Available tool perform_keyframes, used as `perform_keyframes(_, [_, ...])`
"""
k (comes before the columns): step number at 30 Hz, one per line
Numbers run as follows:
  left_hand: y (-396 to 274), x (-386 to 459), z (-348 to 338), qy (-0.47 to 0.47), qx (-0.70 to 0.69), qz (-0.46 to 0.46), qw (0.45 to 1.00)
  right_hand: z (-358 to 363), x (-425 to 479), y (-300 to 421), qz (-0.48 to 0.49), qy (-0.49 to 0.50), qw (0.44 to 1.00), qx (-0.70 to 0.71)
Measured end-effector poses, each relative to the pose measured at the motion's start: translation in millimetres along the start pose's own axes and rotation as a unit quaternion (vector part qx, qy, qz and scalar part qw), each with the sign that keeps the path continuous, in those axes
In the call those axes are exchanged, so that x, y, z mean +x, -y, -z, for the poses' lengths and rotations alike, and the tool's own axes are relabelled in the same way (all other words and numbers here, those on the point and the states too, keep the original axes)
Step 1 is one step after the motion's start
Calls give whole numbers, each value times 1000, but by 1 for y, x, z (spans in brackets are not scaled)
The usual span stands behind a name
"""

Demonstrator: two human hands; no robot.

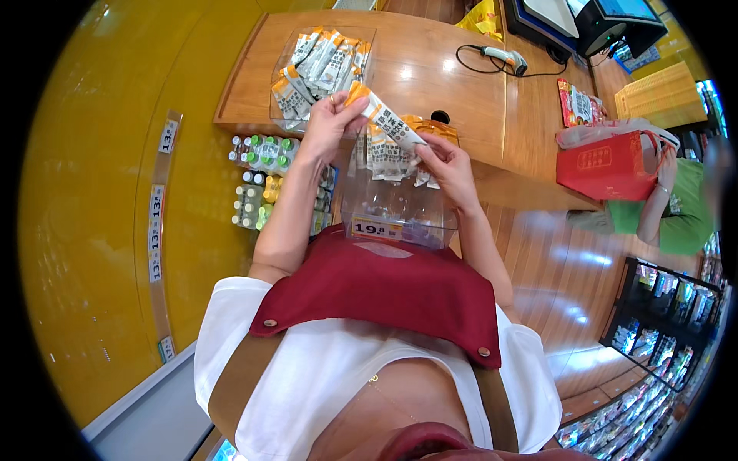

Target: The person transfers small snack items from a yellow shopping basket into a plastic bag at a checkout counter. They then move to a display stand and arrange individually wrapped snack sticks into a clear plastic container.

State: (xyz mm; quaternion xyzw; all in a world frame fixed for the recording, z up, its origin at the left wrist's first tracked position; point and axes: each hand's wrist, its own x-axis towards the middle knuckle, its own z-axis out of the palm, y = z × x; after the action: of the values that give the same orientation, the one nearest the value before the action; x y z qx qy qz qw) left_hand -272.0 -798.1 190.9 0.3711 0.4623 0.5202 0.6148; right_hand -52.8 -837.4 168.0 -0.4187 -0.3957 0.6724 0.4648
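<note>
My left hand [336,120] and my right hand [450,172] hold a long white and orange printed packet [387,120] by its two ends, the orange end in the left. Below it, close to my dark red apron [386,288], is a clear plastic bin [398,201] with similar packets [383,152] standing at its far side. A price label is on the bin's near wall. Beyond my left hand, a second clear container [366,43] on the wooden counter [426,63] is heaped with more packets [326,60] of the same look.
A barcode scanner [507,59] with a coiled cable lies on the counter, near a scale and screen [628,17]. At right, a person [686,201] in green grips a red bag [602,167]. Bottled drinks [268,152] stand below the counter at left.
</note>
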Motion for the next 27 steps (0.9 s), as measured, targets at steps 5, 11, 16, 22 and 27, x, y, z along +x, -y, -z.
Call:
perform_keyframes(5, [33, 30, 18, 173, 365, 62, 913, 29, 2, -4, 110, -91, 978, -151])
perform_keyframes(11, [111, 55, -2, 225, 467, 1, 855, 47, 1, -19, 106, -123, 950, -265])
perform_keyframes(16, [127, 66, -11, 177, 552, -113, 807, 42, -3, -23, 141, -134, 909, -368])
perform_keyframes(22, [90, 65, 2, 37, 514, -296, 804, 38, -8, -26, 147, -125, 883, -428])
perform_keyframes(27, [39, 104, 94, -378, 532, -227, 723, 29, -11, -26, 183, -94, 852, -481])
